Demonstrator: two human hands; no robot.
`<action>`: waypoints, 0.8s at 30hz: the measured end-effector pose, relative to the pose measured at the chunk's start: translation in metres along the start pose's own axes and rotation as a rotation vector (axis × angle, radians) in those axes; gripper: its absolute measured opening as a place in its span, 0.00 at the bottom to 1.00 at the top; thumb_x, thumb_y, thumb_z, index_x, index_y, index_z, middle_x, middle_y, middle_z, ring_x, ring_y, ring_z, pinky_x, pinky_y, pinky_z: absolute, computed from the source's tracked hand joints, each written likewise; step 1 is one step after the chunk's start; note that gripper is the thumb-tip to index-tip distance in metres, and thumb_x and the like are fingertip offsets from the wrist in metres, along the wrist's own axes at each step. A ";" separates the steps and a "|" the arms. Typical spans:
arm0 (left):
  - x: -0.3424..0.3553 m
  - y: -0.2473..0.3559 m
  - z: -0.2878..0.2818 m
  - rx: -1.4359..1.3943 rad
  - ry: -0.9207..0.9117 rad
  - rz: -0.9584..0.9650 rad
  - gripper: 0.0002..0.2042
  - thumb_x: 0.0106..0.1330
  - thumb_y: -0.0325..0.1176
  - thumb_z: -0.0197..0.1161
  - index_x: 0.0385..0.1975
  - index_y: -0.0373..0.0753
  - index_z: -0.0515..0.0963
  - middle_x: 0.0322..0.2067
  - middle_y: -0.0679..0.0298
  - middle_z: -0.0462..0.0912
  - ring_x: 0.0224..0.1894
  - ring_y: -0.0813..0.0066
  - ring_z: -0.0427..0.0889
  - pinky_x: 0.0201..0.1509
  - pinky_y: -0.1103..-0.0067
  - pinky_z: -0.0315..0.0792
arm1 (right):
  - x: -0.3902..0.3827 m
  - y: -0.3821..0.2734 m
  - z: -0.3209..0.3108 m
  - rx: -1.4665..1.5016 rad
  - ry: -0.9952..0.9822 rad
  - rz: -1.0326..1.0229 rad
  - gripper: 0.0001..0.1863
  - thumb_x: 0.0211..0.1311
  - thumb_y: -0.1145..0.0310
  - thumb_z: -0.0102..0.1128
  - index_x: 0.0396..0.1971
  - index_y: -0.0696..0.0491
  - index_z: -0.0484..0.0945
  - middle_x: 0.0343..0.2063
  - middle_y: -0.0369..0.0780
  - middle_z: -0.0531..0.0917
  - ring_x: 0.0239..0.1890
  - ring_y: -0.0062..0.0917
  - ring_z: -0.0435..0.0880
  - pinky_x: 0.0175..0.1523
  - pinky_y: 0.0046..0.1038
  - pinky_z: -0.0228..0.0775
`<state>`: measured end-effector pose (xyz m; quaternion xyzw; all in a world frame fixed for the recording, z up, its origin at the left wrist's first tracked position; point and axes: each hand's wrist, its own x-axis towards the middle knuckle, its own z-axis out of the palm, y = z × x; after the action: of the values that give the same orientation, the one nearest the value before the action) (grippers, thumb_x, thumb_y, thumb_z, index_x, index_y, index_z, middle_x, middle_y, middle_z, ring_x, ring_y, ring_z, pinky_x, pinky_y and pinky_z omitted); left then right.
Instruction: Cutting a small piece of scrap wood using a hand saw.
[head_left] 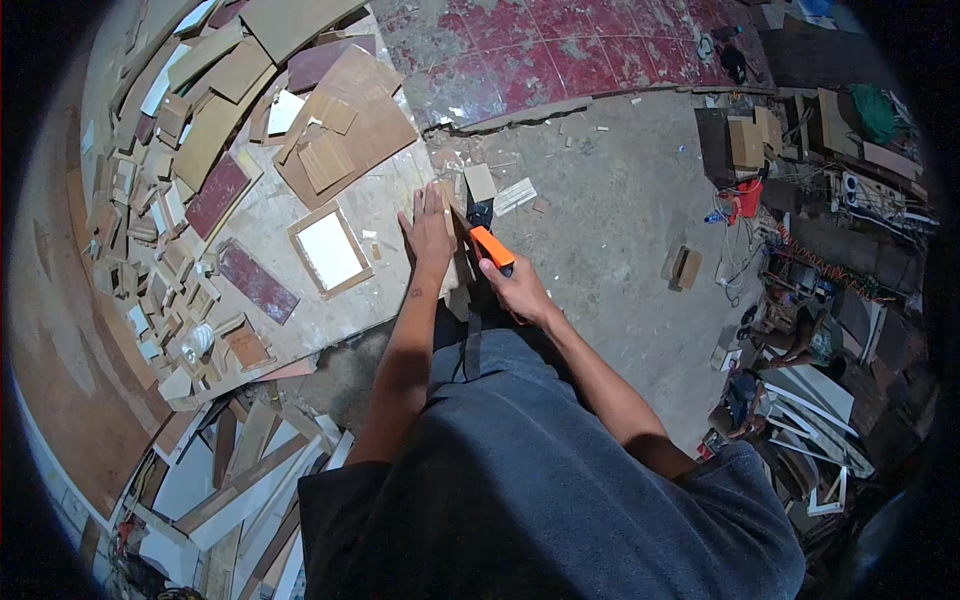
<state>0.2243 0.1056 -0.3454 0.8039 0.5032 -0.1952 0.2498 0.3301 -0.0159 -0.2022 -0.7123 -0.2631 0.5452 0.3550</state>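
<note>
My left hand (430, 238) lies with its fingers stretched out at the right edge of the worktable (385, 200). It presses beside a wooden piece (457, 240) that stands along that edge. My right hand (520, 290) is wrapped round an orange and black hand tool (491, 247), held close against the wooden piece. The exact kind of tool is not clear from here. To the left of my left hand rests a small wooden frame with a white panel (328, 248). A dark red board (258, 281) lies farther left.
Stacked wooden offcuts (215, 130) and small box-like pieces crowd the table's left side. Below it lie long strips of scrap (250, 490). On the concrete floor at right sit a wooden block (686, 268), a red container (747, 197) and cables. Another person (800, 340) is at the far right.
</note>
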 end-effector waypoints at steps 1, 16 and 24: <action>-0.001 0.000 0.000 0.010 0.011 0.000 0.52 0.47 0.33 0.77 0.74 0.47 0.52 0.77 0.75 0.42 0.78 0.70 0.43 0.77 0.51 0.44 | -0.002 -0.003 0.002 0.003 -0.002 0.001 0.17 0.71 0.55 0.58 0.35 0.56 0.74 0.14 0.30 0.71 0.13 0.14 0.66 0.17 0.23 0.56; -0.002 -0.003 -0.004 0.025 -0.044 0.009 0.54 0.49 0.42 0.79 0.75 0.49 0.48 0.77 0.75 0.41 0.78 0.69 0.42 0.77 0.53 0.46 | -0.022 0.034 0.008 -0.136 0.197 -0.201 0.21 0.68 0.57 0.61 0.45 0.62 0.77 0.30 0.50 0.82 0.33 0.37 0.84 0.42 0.33 0.73; 0.001 -0.006 0.007 0.111 0.015 0.009 0.48 0.56 0.36 0.73 0.75 0.50 0.49 0.77 0.76 0.41 0.78 0.70 0.43 0.77 0.53 0.46 | 0.039 -0.011 0.007 -0.048 0.248 -0.350 0.20 0.67 0.58 0.61 0.46 0.61 0.78 0.32 0.49 0.84 0.36 0.31 0.84 0.45 0.33 0.73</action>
<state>0.2184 0.1044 -0.3528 0.8203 0.4896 -0.2158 0.2018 0.3339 0.0224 -0.2174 -0.7258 -0.3501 0.3768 0.4569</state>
